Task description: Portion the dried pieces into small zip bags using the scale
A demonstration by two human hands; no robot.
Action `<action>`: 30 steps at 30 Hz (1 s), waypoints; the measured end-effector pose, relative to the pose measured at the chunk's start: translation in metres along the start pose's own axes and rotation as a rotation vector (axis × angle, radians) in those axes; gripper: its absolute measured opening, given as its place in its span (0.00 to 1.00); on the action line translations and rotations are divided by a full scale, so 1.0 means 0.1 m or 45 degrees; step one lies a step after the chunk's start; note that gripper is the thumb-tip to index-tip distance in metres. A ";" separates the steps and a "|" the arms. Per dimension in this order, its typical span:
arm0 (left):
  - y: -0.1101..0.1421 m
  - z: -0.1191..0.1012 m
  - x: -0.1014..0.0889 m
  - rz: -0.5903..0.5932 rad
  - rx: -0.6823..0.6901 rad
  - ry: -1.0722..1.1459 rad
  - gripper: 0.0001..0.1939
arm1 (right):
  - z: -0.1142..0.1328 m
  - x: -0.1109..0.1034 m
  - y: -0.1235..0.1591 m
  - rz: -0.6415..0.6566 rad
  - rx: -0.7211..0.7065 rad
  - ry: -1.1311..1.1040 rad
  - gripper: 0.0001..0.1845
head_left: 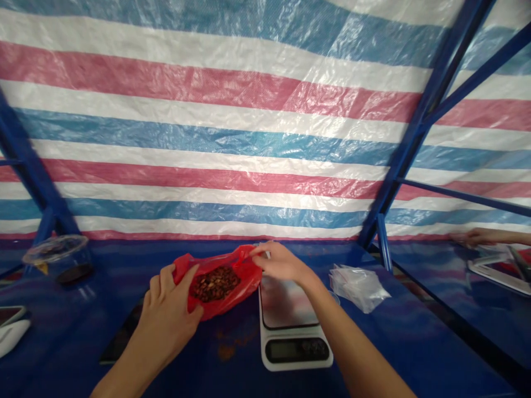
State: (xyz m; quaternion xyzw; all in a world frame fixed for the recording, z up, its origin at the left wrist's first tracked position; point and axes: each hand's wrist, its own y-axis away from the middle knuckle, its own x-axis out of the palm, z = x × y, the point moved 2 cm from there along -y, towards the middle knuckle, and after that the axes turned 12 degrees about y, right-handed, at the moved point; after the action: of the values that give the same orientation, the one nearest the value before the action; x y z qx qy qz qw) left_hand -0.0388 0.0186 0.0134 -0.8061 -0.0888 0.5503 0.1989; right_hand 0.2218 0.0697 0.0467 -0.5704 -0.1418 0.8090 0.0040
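Red bag (245, 284), between fingers (187, 281), perhaps beans (216, 283) inside

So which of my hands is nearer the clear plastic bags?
Right: your right hand, on the red plastic bag, is left of the clear plastic bags; your left hand, on the red bag's left side, is farther left.
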 end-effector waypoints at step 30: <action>0.32 -1.23 0.10 0.142 -0.111 1.780 0.17 | 0.28 -0.21 1.07 -0.436 0.002 -0.820 0.10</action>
State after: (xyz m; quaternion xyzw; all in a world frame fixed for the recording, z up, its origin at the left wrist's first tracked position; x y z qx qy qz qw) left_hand 0.0763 -0.0338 0.0303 -0.9815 0.0793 -0.0917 0.1483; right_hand 0.2201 -0.0429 0.0492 -0.2545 -0.2285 0.9349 0.0950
